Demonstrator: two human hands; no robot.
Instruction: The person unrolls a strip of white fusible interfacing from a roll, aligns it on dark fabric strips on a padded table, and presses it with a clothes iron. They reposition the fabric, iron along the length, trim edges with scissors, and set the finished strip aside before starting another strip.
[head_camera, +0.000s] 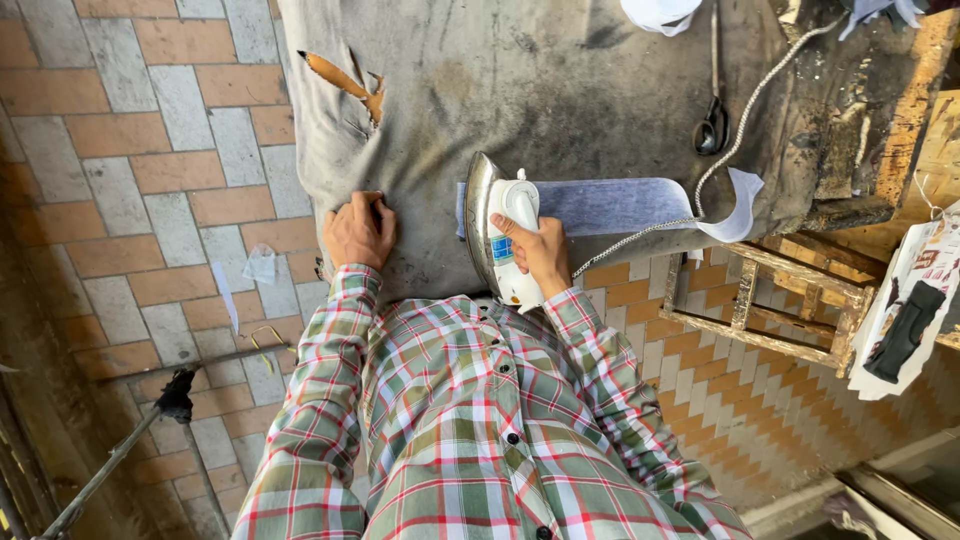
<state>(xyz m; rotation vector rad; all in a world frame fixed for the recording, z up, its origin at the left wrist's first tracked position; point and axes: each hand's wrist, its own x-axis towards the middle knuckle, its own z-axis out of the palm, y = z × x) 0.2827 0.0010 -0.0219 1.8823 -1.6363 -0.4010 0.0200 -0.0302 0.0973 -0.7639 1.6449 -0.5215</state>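
Your right hand is closed around the handle of a white electric iron — fingers wrapped over the top, thumb side toward you. The iron sits with its metal soleplate turned to your left, standing on its edge or tilted rather than flat; you cannot tell exactly which from this angle. It rests at the near end of a long blue-grey fabric strip that stretches away to your right across the padded table cover. A braided cord runs from the iron across the strip and up toward the far right corner of the table.

Your left hand lies palm down on the grey cover near the table's front edge, fingers curled in slightly, holding nothing — it only presses on the cloth. It is well apart from the iron. Beyond it the cover has a torn, scorched hole with an orange-brown edge.

A pair of dark scissors lies farther back, near the cord. To your right stands a rough wooden frame, and below everything is the brick-patterned floor.
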